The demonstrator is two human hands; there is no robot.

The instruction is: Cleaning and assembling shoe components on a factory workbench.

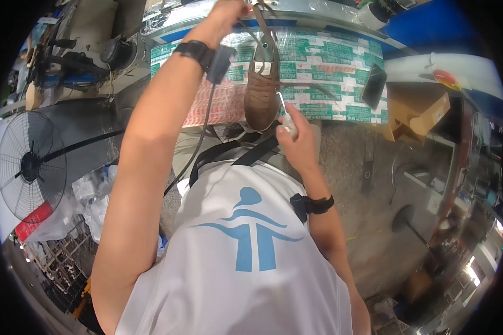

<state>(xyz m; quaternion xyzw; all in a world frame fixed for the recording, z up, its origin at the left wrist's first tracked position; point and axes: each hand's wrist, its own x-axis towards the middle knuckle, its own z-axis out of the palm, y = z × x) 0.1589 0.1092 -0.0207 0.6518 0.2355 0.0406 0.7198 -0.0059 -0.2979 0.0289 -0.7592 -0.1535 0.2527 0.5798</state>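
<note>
A brown lace-up shoe [261, 89] hangs toe-down over the front edge of a workbench [330, 61] covered in green, white and red printed sheet. My left hand [229, 14] is raised at the top of the picture and grips the shoe's heel end, with the laces trailing beside it. My right hand [296, 139] is lower, just right of the toe, closed around a small white tool [285, 120] whose thin tip touches the shoe's side. Both wrists carry black straps. A white apron with a blue emblem [251, 234] fills the lower middle.
A dark phone [373, 85] lies on the bench at the right, next to an open cardboard box [416, 114]. A standing fan [31, 167] is at the left, with plastic bags [92, 195] and a wire rack below it. Machinery sits at the upper left.
</note>
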